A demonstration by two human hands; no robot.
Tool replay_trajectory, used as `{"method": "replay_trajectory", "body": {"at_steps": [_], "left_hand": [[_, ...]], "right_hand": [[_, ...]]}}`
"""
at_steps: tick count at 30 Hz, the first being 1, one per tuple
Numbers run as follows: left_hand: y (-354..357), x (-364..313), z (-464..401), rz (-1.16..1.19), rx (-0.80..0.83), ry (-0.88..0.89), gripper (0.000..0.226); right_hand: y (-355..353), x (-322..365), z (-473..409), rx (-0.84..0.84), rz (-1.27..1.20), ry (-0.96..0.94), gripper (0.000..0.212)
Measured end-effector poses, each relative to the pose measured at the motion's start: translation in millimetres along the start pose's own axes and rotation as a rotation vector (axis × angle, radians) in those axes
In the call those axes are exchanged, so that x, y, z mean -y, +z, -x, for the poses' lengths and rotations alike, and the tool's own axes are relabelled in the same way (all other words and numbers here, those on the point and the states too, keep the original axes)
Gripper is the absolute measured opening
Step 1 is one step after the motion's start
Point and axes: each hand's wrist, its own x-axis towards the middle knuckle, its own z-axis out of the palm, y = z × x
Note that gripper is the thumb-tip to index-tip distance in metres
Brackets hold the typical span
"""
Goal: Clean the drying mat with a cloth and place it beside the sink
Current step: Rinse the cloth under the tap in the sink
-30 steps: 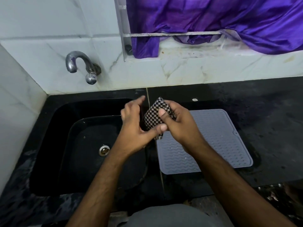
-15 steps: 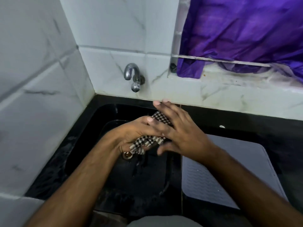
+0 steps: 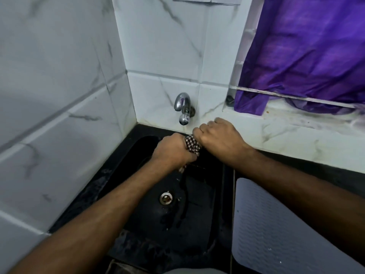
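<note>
Cloth [image 3: 192,145] mostly hidden: we see only a checked bit between the left hand [image 3: 172,153] and right hand [image 3: 220,140], plus a small scrap under the left hand; full size and shape can't tell. Fingers of both hands curl under and away from us, so fingertips are out of sight. Drying mat [image 3: 276,230] cut by the right and bottom edges, its upper right part covered by the right forearm. Sink [image 3: 197,204] front rim partly behind the left forearm, far wall too dark to read. Purple curtain [image 3: 308,56] cut by the top and right edges. Grey shape at bottom edge, can't tell what. Small dark item at the curtain's lower left corner: too small to ID.
</note>
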Motion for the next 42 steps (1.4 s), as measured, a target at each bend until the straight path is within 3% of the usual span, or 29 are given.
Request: {"method": "replay_trajectory", "body": {"at_steps": [2, 4, 7, 9, 11, 14, 17, 19, 20, 22, 25, 28, 30, 33, 35, 38, 42], "left_hand": [[5, 4, -10, -0.262, -0.222, 0.097, 0.038], [6, 11, -19, -0.422, -0.314, 0.215, 0.048], [0, 27, -28, -0.615, -0.327, 0.42, 0.052], [-3, 35, -30, -0.715, -0.33, 0.62, 0.052], [-4, 37, -28, -0.713, -0.338, 0.723, 0.049], [-6, 35, -29, -0.56, -0.28, 0.621, 0.042], [-18, 38, -27, -0.183, -0.113, 0.368, 0.036], [-26, 36, -22, 0.262, 0.087, 0.298, 0.032], [-28, 32, -18, 0.42, 0.172, 0.3, 0.028], [-28, 21, -12, 0.522, 0.324, 0.317, 0.026], [-27, 3, -8, 0.486, 0.49, 0.29, 0.02], [-28, -5, -17, 0.362, 0.507, 0.245, 0.046], [-18, -7, -30, 0.134, 0.361, 0.167, 0.066], [5, -7, -45, -0.319, -0.071, 0.117, 0.059], [16, -2, -54, -0.499, -0.22, 0.227, 0.064], [9, 21, -68, -0.764, -0.35, 0.501, 0.077], [-9, 42, -78, -1.027, -0.442, 0.883, 0.06]], "right_hand": [[-1, 7, -13, 0.142, -0.098, 0.131, 0.016], [0, 11, -22, 0.239, -0.218, 0.228, 0.024], [4, 5, -32, 0.503, -0.485, 0.294, 0.049], [5, -4, -33, 0.694, -0.755, 0.259, 0.048], [7, -14, -30, 0.781, -1.014, 0.245, 0.044], [17, -20, -16, 0.609, -1.163, 0.29, 0.05], [27, -4, 10, 0.162, -0.915, 0.291, 0.109], [28, 13, 26, -0.089, -0.643, 0.182, 0.123], [28, 20, 29, -0.155, -0.534, 0.131, 0.122], [31, 28, 30, -0.22, -0.48, 0.139, 0.112], [28, 19, 18, -0.351, -0.479, 0.237, 0.085], [28, 0, 1, -0.313, -0.281, 0.157, 0.043], [30, -7, -10, -0.15, -0.175, 0.122, 0.026], [36, -1, -28, 0.154, -0.226, 0.222, 0.017], [42, 5, -39, 0.252, -0.271, 0.31, 0.014], [53, 11, -48, 0.237, -0.399, 0.433, 0.023], [59, 21, -45, 0.293, -0.865, 0.549, 0.02]]}}
